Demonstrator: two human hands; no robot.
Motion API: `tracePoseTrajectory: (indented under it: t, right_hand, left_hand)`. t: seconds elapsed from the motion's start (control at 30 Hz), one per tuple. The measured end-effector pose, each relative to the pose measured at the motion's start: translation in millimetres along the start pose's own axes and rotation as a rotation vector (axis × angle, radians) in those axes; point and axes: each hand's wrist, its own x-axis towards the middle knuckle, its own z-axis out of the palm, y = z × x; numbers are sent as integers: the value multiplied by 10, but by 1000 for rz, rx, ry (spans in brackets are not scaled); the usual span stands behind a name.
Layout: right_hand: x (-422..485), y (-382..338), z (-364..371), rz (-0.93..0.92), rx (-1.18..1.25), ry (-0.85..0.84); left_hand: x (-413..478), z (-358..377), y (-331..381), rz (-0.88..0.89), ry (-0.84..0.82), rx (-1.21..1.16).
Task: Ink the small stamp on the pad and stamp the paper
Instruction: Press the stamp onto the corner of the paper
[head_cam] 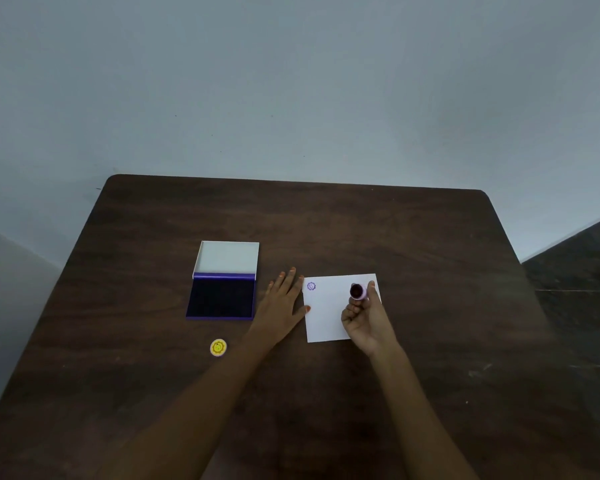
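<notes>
A white paper (pixel 326 313) lies on the dark wooden table (pixel 326 223), right of centre, with one purple stamp print (pixel 311 286) near its top left corner. My right hand (pixel 368 320) holds a small pink stamp (pixel 358 291) above the paper, its inked face tilted up toward me. My left hand (pixel 283 299) rests flat on the table with fingers spread, its thumb touching the paper's left edge. The ink pad (pixel 222 299) lies open to the left, dark blue, with its white lid (pixel 227 257) folded back.
A small round yellow cap (pixel 218 347) lies on the table below the ink pad. A plain grey wall stands behind the table's far edge. A dark floor shows at the right.
</notes>
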Motion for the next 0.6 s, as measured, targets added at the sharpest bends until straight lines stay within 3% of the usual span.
tracePoseTrajectory:
  t: [0.3,0.43,0.6]
  right_hand:
    - [11,-7,-141,-9,9,0]
    - [41,-18,-167,5,24,-17]
    - [74,18,-137,35,19,-12]
  left_hand:
    - [-55,-47,36,-36,45,-179]
    - [-257,-161,-2,-72,264,-381]
    - [-624,-297,-205,-163,398,-323]
